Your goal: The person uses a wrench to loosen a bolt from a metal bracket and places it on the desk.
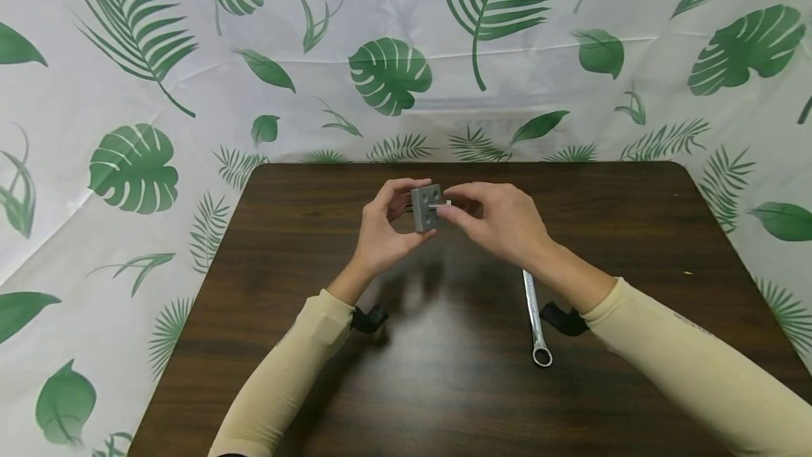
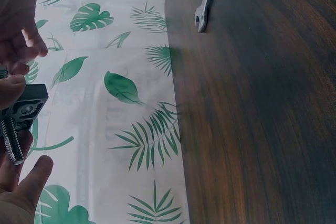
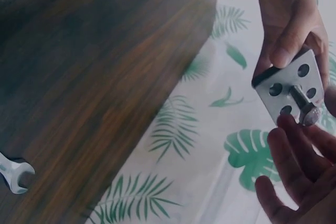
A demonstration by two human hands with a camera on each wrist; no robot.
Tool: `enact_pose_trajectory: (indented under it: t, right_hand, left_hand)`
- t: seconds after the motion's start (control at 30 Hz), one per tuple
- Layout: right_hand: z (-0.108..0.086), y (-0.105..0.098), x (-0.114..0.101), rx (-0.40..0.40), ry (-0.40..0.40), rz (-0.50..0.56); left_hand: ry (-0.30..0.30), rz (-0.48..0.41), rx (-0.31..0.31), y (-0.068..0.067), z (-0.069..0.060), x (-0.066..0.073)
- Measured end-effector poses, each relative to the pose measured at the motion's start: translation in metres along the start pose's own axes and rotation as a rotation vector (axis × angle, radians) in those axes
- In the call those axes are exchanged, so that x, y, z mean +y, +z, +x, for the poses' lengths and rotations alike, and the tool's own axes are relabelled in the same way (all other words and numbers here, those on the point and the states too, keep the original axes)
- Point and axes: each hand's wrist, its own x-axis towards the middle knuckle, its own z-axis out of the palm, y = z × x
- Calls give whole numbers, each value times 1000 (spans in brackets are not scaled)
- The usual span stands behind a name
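My left hand (image 1: 380, 228) grips a small grey metal block (image 1: 419, 214) by its edges, above the far half of the table. Several round holes show in the block's face in the right wrist view. A hex-head bolt (image 3: 300, 97) passes through its middle, with the head standing off the face. Out of the other side sticks the threaded end of the bolt (image 2: 12, 145) in the left wrist view. The thumb and fingers of my right hand (image 1: 501, 217) are about the bolt's head end and appear to pinch it; the exact contact is partly hidden.
A combination wrench (image 1: 533, 316) lies on the dark wooden table (image 1: 444, 386), below my right wrist, ring end towards me. Its open end (image 3: 21, 174) shows in the right wrist view. A white leaf-patterned sheet (image 1: 304, 118) hangs behind the table.
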Motion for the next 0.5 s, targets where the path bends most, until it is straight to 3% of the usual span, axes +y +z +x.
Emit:
enact_pose_trajectory:
  t: [0.1,0.33,0.5]
  right_hand:
    - [1,-1,-1,-6,36,1]
    - [1,-1,1,-7,-68,27]
    - [0,-1,-1,-36,58,21]
  left_hand:
    - [2,-1,-5,0,1,1]
    - [-5,-13,0,0,1,-1]
    - [8,-7,4,0,1,-1]
